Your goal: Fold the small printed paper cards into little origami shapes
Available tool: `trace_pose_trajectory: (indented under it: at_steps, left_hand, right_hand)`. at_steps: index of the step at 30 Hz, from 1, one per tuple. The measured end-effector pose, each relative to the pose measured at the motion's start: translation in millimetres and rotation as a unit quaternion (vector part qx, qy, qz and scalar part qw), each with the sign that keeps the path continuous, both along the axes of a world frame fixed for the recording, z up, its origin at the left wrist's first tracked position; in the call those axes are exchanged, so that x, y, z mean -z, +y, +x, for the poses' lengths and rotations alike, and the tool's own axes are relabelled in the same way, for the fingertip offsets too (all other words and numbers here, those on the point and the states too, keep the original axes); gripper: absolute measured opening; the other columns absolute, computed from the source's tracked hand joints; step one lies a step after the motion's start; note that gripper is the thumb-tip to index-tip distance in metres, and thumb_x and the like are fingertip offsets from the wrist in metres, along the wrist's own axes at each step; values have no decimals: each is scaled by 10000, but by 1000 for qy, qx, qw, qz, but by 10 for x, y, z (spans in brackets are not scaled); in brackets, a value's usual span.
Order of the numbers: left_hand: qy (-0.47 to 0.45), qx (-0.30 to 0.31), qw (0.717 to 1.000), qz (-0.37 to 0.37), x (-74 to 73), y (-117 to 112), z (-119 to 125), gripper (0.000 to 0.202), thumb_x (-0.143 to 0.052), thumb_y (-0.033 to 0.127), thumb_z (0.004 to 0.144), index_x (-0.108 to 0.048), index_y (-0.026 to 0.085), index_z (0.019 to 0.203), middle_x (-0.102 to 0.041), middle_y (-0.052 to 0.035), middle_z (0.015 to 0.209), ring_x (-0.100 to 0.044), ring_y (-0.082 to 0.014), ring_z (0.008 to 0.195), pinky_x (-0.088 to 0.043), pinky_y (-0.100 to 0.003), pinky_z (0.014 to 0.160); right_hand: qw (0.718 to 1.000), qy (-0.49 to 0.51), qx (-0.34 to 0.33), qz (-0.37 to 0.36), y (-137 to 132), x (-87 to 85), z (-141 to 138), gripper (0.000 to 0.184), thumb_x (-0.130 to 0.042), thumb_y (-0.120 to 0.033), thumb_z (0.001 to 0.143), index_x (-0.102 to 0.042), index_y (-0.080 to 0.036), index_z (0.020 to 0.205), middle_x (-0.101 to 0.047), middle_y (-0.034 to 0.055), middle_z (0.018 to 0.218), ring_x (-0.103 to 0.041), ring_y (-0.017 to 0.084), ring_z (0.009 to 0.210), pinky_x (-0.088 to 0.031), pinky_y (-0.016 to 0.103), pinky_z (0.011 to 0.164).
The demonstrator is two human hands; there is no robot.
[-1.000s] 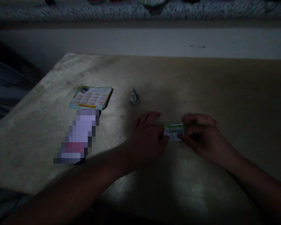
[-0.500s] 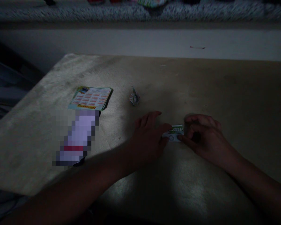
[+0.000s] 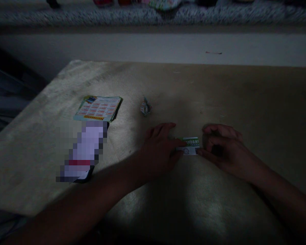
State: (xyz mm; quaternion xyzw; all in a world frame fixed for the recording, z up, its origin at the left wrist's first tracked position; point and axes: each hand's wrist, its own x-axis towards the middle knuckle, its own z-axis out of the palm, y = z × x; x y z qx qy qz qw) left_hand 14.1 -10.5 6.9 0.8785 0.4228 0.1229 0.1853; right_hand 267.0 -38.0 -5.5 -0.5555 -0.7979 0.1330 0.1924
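Observation:
A small folded printed paper (image 3: 191,149), green above and white below, lies flat on the table between my hands. My left hand (image 3: 159,148) keeps its thumb and index finger on the paper's left end, while its other fingers stretch out over the tabletop. At the paper's right end, the thumb of my right hand (image 3: 224,146) touches the lower corner. The right fingers are curled in, close to that edge.
A phone (image 3: 88,146) with a blurred screen lies to the left. Beyond it is a stack of printed leaflets (image 3: 99,107). A small crumpled or folded paper piece (image 3: 145,108) sits farther back on the table (image 3: 257,98). A speckled stone ledge (image 3: 132,16) runs behind.
My right hand has drawn back slightly to the right, and more of the paper's right end shows. My left hand stays on the paper. The view has shifted a little.

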Motion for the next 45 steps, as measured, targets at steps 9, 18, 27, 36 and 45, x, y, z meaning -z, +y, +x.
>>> trace_pose_trajectory:
  at_steps: [9,18,27,36,45]
  left_hand:
    - [-6,-6,1000,9,12,-3,16,296,-650,371,885,-729,347,1169,-444,-105,1484,-413,-340,1366,-323,-561,1088]
    - [-13,-19,997,69,42,-9,260,277,-643,459,862,-730,225,983,-490,-144,1436,-429,-343,1342,-313,-565,1087]
    - [-3,-11,996,84,81,4,268,379,-592,562,880,-708,235,1035,-514,-145,1427,-447,-345,1330,-321,-558,1069]
    - [24,6,998,60,-4,58,233,369,-634,557,864,-688,242,1049,-465,-146,1489,-400,-356,1388,-312,-577,1095]
    - [36,-9,998,40,-6,101,145,450,-713,536,801,-607,190,1069,-456,-160,1508,-420,-356,1372,-334,-563,1098]
  right_hand:
    - [1000,-13,-2,16,6,40,19,253,-702,-427,843,-634,-250,674,-623,65,1198,-573,321,1168,-396,541,941]
    - [1000,-15,5,23,-7,49,4,252,-698,-427,837,-631,-248,673,-621,60,1192,-575,336,1160,-399,556,938]
    - [999,-28,4,17,-18,28,-6,234,-702,-401,836,-642,-245,674,-607,71,1230,-561,336,1179,-400,564,946]
    - [999,-34,-14,26,-2,63,48,242,-686,-429,859,-668,-250,698,-609,79,1243,-567,341,1185,-411,557,931]
    - [1000,-25,-9,16,-9,63,50,251,-690,-432,858,-657,-256,681,-605,64,1241,-557,321,1196,-389,552,946]
